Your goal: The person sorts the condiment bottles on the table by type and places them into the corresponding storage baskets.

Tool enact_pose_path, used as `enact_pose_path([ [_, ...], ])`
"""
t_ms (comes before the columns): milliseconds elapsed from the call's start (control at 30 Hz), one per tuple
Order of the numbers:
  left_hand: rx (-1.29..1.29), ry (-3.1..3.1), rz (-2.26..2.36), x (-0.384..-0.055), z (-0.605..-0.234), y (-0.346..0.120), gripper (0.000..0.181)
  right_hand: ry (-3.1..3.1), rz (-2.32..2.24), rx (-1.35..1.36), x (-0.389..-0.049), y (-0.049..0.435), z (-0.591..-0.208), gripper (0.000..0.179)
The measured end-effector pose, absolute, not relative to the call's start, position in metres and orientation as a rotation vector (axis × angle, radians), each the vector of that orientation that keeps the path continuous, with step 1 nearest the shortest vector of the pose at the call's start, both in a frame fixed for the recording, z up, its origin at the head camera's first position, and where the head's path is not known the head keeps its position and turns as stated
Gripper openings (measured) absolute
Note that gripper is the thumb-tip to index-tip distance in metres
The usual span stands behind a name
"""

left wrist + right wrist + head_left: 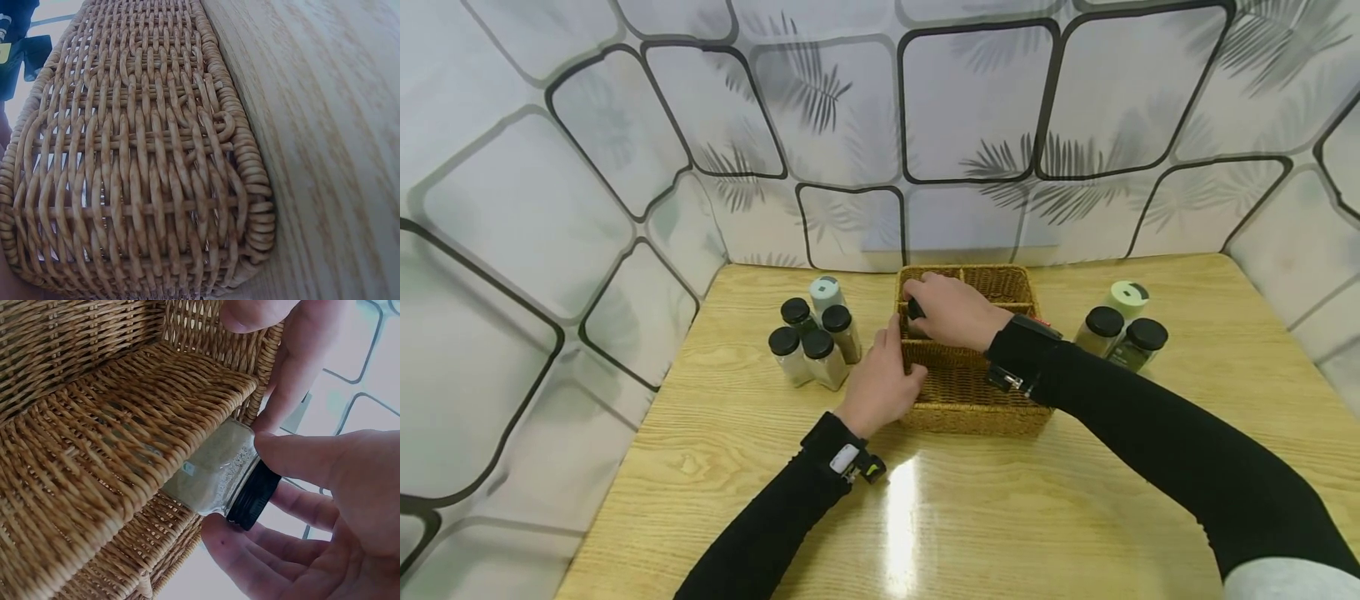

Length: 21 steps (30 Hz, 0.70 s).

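A wicker basket [977, 419] with compartments stands on the table near the back wall. My right hand [958, 312] reaches into its middle compartment and pinches a glass spice jar [215, 465] by its black lid [253, 495], thumb on one side and fingers on the other. Pale contents show through the glass, and the jar's lower part is hidden behind the woven divider [187, 381]. At the basket's left end, my left hand [880, 383] grips the side wall, thumb over the rim and fingers along the outside. The left wrist view shows the basket's woven front [144, 144] close up.
Left of the basket stand several spice jars [824, 354], most with black lids, and one light blue-lidded shaker [826, 292]. To the right are two black-lidded jars [1101, 325] and a green-lidded shaker [1127, 297]. A patterned wall covering [970, 108] rises behind the table [700, 467].
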<state>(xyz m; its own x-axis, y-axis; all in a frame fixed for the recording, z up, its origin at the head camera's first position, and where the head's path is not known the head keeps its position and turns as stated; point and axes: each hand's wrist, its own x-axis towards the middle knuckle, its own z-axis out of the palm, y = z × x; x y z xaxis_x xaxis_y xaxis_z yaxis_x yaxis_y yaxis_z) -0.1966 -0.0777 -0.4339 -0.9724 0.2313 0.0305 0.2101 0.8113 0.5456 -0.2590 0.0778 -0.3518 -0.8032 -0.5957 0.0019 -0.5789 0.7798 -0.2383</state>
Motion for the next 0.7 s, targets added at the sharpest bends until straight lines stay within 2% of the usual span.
enact_pose_path([
  [700, 0.353, 2.933, 0.902, -0.1960, -0.4333, -0.0785, 0.080, 2.865, -0.378, -0.973, -0.2582, 0.0820, -0.3532, 0.043],
])
